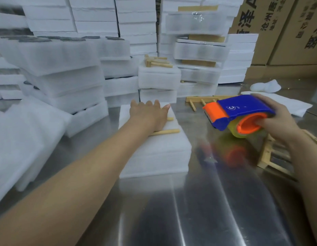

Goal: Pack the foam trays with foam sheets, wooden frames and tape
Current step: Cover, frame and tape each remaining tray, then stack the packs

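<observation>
My left hand (148,114) lies stretched far forward, palm down, fingers straight (thumb out sideways). My right hand (276,121) hovers off right, fingers curled round the tape dispenser (242,110).

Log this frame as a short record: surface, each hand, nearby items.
surface: metal table
left hand: flat, pressing a wooden frame onto the foam pack
right hand: grips the tape dispenser over the table
nearby: second wooden frame behind the dispenser; foam tray stacks left and rear
</observation>
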Motion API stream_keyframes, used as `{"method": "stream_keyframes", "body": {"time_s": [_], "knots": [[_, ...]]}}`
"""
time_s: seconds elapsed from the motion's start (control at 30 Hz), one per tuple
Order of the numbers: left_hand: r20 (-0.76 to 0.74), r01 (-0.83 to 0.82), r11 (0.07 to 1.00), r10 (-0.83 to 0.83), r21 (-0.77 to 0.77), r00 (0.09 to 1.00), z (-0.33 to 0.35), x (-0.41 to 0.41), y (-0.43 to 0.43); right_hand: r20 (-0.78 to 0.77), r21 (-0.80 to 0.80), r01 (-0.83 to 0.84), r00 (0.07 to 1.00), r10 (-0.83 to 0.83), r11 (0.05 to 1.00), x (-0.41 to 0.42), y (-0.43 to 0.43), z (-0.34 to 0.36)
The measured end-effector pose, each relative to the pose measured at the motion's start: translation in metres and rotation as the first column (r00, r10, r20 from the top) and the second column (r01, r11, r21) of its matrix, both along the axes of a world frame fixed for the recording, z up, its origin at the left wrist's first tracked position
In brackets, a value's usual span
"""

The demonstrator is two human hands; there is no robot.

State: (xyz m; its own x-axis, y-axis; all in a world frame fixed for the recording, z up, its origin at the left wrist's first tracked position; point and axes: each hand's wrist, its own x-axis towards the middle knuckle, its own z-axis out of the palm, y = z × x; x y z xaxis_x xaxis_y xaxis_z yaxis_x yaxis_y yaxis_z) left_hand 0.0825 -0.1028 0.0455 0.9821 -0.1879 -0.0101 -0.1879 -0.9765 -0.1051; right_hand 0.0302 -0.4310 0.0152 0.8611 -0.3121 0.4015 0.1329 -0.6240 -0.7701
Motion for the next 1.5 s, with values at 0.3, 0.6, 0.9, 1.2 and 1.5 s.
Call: {"method": "stream_keyframes", "body": {"time_s": [0.3, 0.6, 0.9, 1.2, 1.5], "knots": [[0.168, 0.249, 0.86, -0.192, -0.445, 0.967, 0.015, -0.014, -0.07, 0.183, -0.013, -0.028, 0.983, 0.03, 1.0, -0.005, 0.002, 0.006], [0.151, 0.323, 0.822, -0.286, -0.469, 0.946, -0.004, -0.005, -0.068, 0.205, -0.23, -0.068, 0.972, 0.117, 0.971, -0.004, 0.01, 0.008], [0.396, 0.522, 0.778, -0.383, -0.349, 0.835, -0.005, -0.008, -0.068, 0.329, -0.46, 0.063, 0.938, 0.104, 0.886, -0.002, 0.032, 0.021], [0.255, 0.394, 0.718, -0.301, -0.573, 0.919, -0.007, -0.005, -0.069, 0.289, 0.025, 0.446, 0.854, -0.434, 0.895, -0.013, -0.004, 0.018], [0.031, 0.221, 0.731, -0.264, -0.646, 0.964, -0.007, -0.001, -0.07, -0.397, 0.442, 0.322, 0.907, -0.14, 0.837, -0.005, 0.015, 0.022]]}}
